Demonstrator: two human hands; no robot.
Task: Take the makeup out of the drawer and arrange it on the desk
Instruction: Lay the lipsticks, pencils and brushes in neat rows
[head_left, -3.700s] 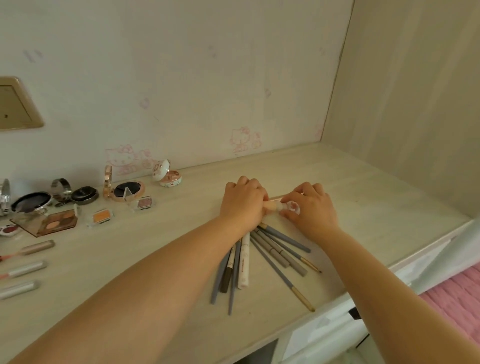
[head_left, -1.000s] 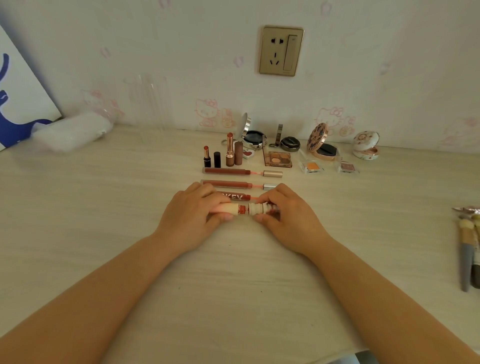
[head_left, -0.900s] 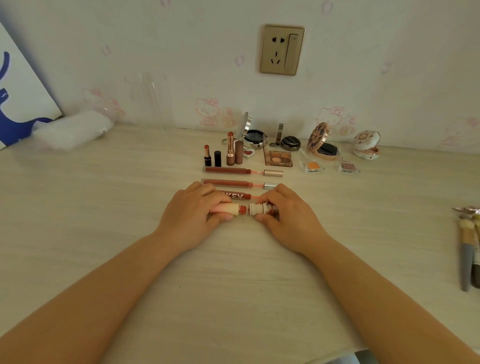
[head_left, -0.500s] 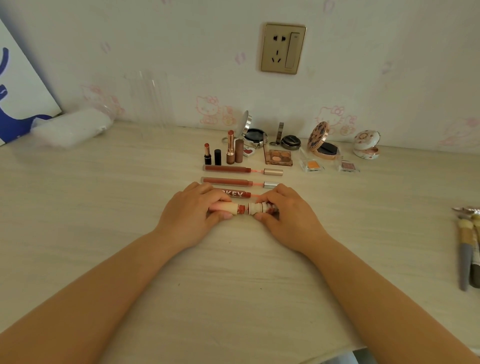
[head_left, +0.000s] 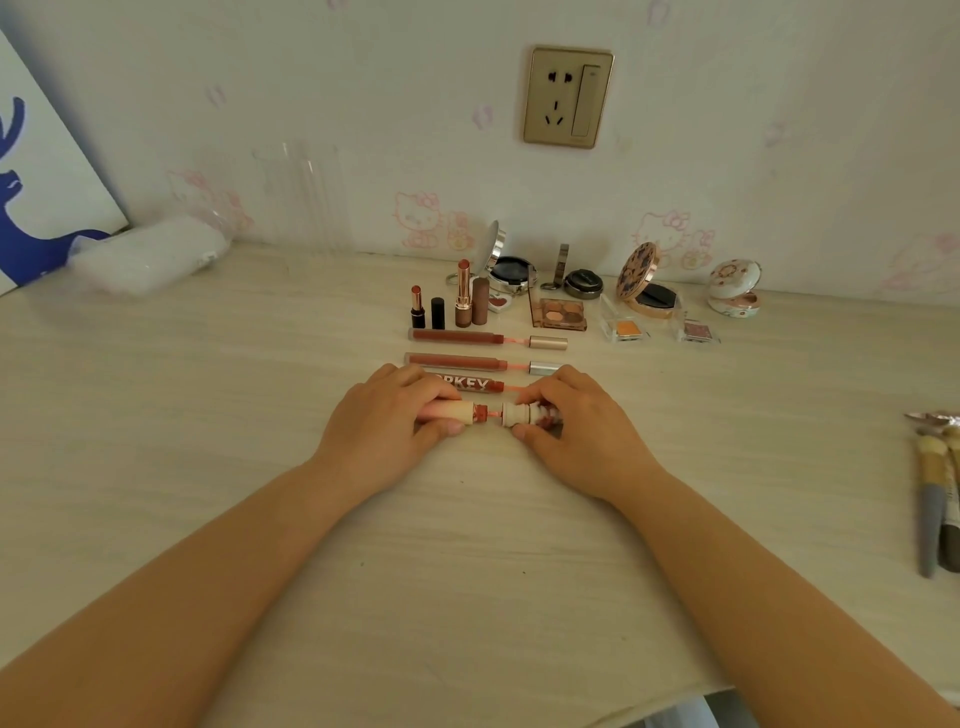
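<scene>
The lip gloss tube (head_left: 451, 413) lies on the tabletop (head_left: 467, 545) as the nearest of a row of glosses, just in front of the one with printed letters (head_left: 462, 385). The left hand (head_left: 384, 421) has its grip curled round the pale tube body, and the right hand (head_left: 576, 421) pinches the ribbed cap (head_left: 518, 414) — the two parts stand slightly apart, with a thin wand showing between them. It looks light and stiff, smooth plastic that could roll or slip, and the wand is likely wet and slender — best held by the body and the ribbed cap, never the wand. Compacts, among them a round open one (head_left: 647, 291), sit near the wall, and brushes (head_left: 935, 499) lie well apart at the right.
</scene>
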